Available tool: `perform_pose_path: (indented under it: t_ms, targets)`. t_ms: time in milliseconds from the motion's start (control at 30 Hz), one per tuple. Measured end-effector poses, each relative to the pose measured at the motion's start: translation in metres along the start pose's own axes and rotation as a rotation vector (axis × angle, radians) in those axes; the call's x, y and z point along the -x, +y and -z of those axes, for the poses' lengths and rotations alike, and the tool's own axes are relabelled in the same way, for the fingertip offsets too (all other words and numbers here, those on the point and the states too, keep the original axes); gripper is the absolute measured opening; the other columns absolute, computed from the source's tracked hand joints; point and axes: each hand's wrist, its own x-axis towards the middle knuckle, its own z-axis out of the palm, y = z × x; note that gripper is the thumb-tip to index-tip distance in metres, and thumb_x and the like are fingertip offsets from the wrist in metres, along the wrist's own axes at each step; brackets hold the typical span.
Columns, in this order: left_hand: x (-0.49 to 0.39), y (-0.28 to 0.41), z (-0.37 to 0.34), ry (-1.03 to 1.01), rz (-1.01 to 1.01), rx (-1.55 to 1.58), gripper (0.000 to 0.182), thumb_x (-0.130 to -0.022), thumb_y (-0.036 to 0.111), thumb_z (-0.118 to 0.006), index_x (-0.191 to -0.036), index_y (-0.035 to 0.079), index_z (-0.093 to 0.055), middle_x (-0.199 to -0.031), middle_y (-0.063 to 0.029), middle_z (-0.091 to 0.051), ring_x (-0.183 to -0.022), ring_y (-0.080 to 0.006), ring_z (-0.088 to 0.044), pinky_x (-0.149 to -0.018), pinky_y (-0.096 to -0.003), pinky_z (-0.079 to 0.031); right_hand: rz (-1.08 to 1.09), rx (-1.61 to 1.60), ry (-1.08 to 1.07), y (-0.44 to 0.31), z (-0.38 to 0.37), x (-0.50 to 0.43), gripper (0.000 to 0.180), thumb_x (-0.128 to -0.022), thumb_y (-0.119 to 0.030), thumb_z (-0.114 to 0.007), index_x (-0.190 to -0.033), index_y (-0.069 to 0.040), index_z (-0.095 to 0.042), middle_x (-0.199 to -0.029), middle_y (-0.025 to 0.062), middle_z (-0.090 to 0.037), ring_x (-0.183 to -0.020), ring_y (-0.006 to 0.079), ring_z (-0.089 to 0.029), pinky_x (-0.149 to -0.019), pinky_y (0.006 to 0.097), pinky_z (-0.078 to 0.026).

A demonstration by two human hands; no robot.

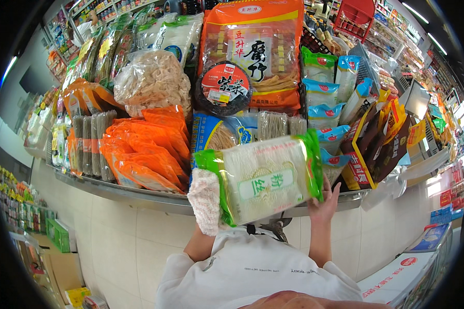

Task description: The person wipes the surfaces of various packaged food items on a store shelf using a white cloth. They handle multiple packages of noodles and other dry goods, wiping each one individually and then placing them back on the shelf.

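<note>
A clear and green plastic pack of vermicelli noodles (263,178) is held slightly tilted between both hands, above the front edge of the display. My right hand (324,197) grips its green right end, with the thumb apart in front. At the pack's left end is a pale, fluffy cloth (205,199), which covers my left hand; its fingers are hidden. Just beyond the pack lie a blue noodle bag (215,133) and bundled grey noodles (272,125). Farther back, a round dark pack of dried laver (224,88) rests against a large orange bag of dried tofu sticks (251,46).
Orange packets (147,148) fill the display's left front, near its metal edge (120,189). Blue-topped packets (323,92) stand at the right, beside a brown and yellow carton (365,150). A white box (394,278) stands low at the right. People are visible in the background.
</note>
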Motion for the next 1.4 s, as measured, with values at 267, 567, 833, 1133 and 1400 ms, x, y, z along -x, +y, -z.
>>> perform_pose_path:
  t_ms: [267, 567, 833, 1133, 1400]
  targets:
    - [0.014, -0.012, -0.024, -0.468, -0.147, 0.351, 0.015, -0.086, 0.016, -0.051, -0.099, 0.009, -0.053, -0.096, -0.0104, -0.055, -0.089, -0.0247, -0.053, -0.073, -0.0354, -0.043, -0.353, 0.203, -0.493, 0.054, -0.030, 0.035, 0.086, -0.082, -0.053, -0.057, -0.143, -0.016, -0.009, -0.138, 0.0128, -0.034, -0.113, 0.0295, -0.050, -0.085, 0.0488, -0.048]
    - [0.003, -0.031, -0.059, -0.788, -0.451, 0.433, 0.025, -0.085, 0.022, -0.054, -0.107, 0.010, -0.053, -0.107, -0.0106, -0.052, -0.100, -0.0248, -0.049, -0.084, -0.0379, -0.038, -0.139, 0.177, -0.496, 0.036, -0.036, 0.021, 0.072, -0.086, -0.052, -0.050, -0.139, -0.010, -0.026, -0.135, 0.0101, -0.039, -0.121, 0.0256, -0.043, -0.096, 0.0410, -0.041]
    - [-0.006, -0.031, -0.075, -0.896, -0.572, 0.474, 0.034, -0.084, 0.028, -0.057, -0.114, 0.011, -0.052, -0.118, -0.0108, -0.049, -0.110, -0.0249, -0.045, -0.093, -0.0402, -0.034, -0.026, 0.190, -0.459, 0.031, -0.050, 0.016, 0.103, -0.071, -0.080, -0.035, -0.142, -0.008, -0.016, -0.141, 0.0119, -0.029, -0.126, 0.0269, -0.035, -0.102, 0.0422, -0.034]
    - [-0.030, -0.048, -0.063, -0.929, -0.642, 0.474, 0.045, -0.083, 0.034, -0.060, -0.122, 0.013, -0.052, -0.129, -0.0110, -0.046, -0.122, -0.0250, -0.041, -0.104, -0.0427, -0.029, -0.270, 0.276, -0.300, 0.018, -0.043, -0.011, 0.058, -0.081, -0.019, -0.057, -0.130, 0.004, -0.035, -0.121, 0.0171, -0.051, -0.108, 0.0264, -0.054, -0.091, 0.0375, -0.045]
    - [-0.012, -0.017, -0.007, -1.161, -0.452, 0.318, 0.041, -0.084, 0.031, -0.056, -0.121, 0.012, -0.053, -0.130, -0.0099, -0.046, -0.123, -0.0229, -0.039, -0.105, -0.0400, -0.028, -0.070, 0.353, -0.330, 0.019, -0.031, -0.021, 0.053, -0.075, -0.012, -0.058, -0.123, 0.005, -0.044, -0.110, 0.0136, -0.057, -0.096, 0.0231, -0.060, -0.083, 0.0377, -0.050]
